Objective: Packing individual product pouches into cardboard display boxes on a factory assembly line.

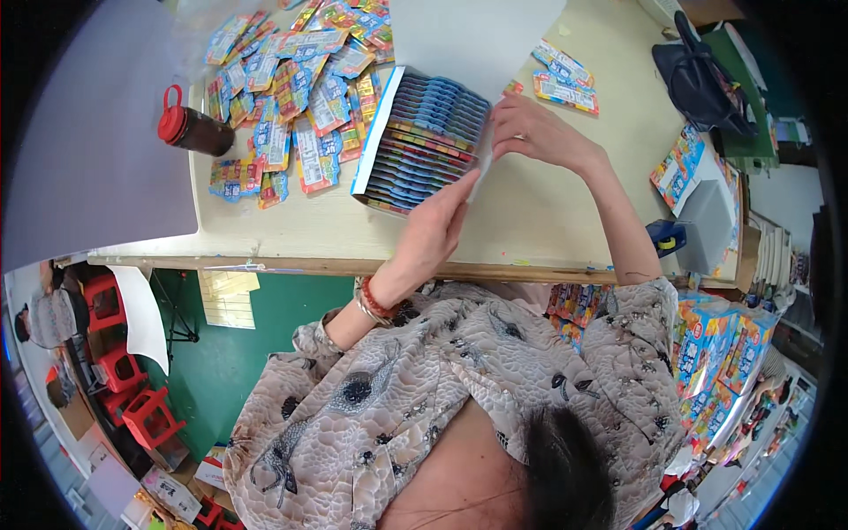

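A white cardboard box [378, 141] with a blue edge stands tilted on the table, its lid [477, 35] raised at the far side. Inside, colourful flat packets [433, 110] are lined up on edge in a tight row. At the near right corner of the box, my left hand [428, 231] holds the side flap between thumb and fingers. My right hand [541, 132] pinches the far part of that right side, its fingers bent and fingertips partly hidden behind the wall.
Loose packets [300, 84] lie heaped left of the box, and more packets [565, 84] lie at right. A dark bottle [199, 128] with a red lid stands at left. A black bag [702, 79] and a tape dispenser [667, 237] are on the right. Red stools [150, 415] stand below left.
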Tool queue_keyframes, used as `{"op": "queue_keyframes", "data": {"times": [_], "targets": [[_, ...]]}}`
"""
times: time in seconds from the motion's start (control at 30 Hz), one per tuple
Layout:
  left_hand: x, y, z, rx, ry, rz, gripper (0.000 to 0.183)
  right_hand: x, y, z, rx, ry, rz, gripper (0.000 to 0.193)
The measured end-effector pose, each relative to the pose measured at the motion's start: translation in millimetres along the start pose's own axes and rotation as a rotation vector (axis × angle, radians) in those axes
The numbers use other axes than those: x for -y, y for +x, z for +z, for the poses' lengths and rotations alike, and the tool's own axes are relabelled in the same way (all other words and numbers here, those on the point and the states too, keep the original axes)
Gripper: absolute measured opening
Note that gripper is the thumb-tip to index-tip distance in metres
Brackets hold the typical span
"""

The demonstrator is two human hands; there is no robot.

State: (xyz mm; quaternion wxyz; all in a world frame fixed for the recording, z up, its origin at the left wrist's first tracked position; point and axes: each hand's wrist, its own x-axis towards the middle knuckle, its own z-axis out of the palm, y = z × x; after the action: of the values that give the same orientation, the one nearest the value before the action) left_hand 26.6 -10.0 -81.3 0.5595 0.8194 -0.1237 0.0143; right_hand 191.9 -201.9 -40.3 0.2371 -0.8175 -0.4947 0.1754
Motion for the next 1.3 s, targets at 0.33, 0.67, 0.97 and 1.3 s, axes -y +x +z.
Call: {"op": "queue_keyframes", "data": {"times": [0.33,0.67,0.97,1.3], "targets": [[-7.3,-18.0,-15.5,0.050,0.060,-0.080,0.050,2.0,12.8,27.3,-0.158,-0.101,0.099,0.024],[4.5,-38.5,14.8,-0.093,0.910,0.114,0.058,8.3,6.4,77.1,-0.832,-0.321,0.084,0.062],[10.0,-38.4,18.7,-0.104,0.953,0.142,0.054,46.3,9.9,132.5,-1.078,0.728,0.565,0.106],[-16.7,23.0,46.7,-0.088,0.821,0.207,0.043,-72.9,27.9,49.9,-0.820,0.539,0.498,0.026]]}}
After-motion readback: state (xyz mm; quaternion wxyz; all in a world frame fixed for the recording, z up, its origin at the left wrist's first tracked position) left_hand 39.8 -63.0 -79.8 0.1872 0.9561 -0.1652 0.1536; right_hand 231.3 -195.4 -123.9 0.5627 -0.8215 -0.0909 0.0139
